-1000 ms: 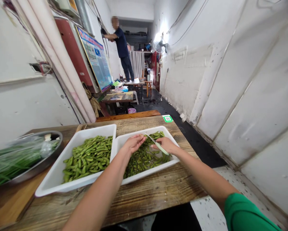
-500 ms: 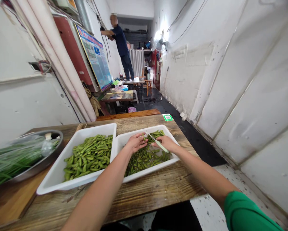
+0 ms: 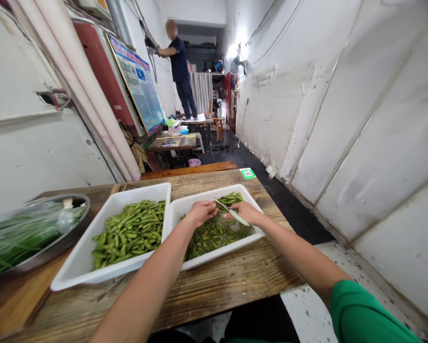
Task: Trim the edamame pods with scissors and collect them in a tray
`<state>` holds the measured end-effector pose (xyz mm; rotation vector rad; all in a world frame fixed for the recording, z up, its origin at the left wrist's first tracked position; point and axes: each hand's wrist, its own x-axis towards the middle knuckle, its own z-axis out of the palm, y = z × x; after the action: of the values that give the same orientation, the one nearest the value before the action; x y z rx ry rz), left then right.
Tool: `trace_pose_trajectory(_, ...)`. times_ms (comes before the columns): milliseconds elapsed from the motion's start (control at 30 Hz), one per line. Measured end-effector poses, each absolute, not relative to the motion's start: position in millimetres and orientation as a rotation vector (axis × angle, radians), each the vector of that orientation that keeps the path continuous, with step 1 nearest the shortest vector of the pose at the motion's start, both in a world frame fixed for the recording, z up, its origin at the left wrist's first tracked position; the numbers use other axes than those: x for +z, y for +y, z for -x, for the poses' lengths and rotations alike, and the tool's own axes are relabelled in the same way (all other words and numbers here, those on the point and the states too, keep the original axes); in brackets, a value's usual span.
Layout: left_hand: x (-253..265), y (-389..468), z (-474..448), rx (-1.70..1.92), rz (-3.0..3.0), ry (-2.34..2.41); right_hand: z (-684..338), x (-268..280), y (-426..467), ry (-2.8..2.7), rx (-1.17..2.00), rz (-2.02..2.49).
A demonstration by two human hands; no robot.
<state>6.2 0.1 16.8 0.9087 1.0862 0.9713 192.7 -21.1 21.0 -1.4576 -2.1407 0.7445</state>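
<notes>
The brown wooden table (image 3: 231, 281) has long dark lines in its wood and a green and white sticker (image 3: 247, 173) near its far edge. Take the tray under the hands as the middle of a clock, with the person at six o'clock. At twelve o'clock, past the table, is an orange-brown bench (image 3: 192, 170). A lower table (image 3: 173, 142) is at eleven o'clock, and behind it another person (image 3: 180, 59) in dark clothes stands up high, reaching to the wall. A dull white wall (image 3: 271, 109) with rough patches runs along from one to three o'clock, beside a dark floor strip (image 3: 288, 205). The tray (image 3: 228, 249) is smooth and white with round corners. In it lie small, thin green pods (image 3: 214, 233), which look wet. At nine o'clock a deeper white tray (image 3: 65, 271) holds plump, bumpy pods (image 3: 131, 233), and past it a shiny metal bowl (image 3: 78, 226) has long green stalks (image 3: 24, 252) under clear plastic. The right hand (image 3: 245, 213) is curled around the pale green handle of scissors (image 3: 239, 218), their metal blades pointing to ten o'clock over the near tray. The left hand (image 3: 201, 213) has its fingertips close together beside the blades; I cannot tell if they pinch a pod.
</notes>
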Motion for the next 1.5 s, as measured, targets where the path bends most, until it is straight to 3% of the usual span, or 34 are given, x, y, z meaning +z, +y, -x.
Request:
trace_pose_trajectory(300,9.3,0.9,-8.9,0.696,-0.996,1.342,-193.9,22.9,-23.7,-2.231,0.791,1.592)
trace_pose_trajectory(500,-0.5,-2.6,-35.4,0.788,-1.754,1.523,-196.3,26.4,-12.8,-2.025,0.478,1.652)
trace_pose_trajectory(700,-16.1,-2.1,-56.4,0.582,-2.072,1.452,-197.4,26.1,-11.7,-2.041,0.479,1.627)
trace_pose_trajectory(967,-1.7,7.6,-30.2,0.608,-1.67,1.228,-195.5,28.2,-13.0,-2.022,0.475,1.661)
trace_pose_trajectory(1233,-7.2,-5.4,-48.5,0.46,-2.211,0.976,-196.9,26.3,-11.7,-1.976,0.425,1.687)
trace_pose_trajectory(1500,12.0,5.6,-26.4,0.728,-1.402,1.102,-195.8,27.6,-12.3,-1.909,0.523,1.587)
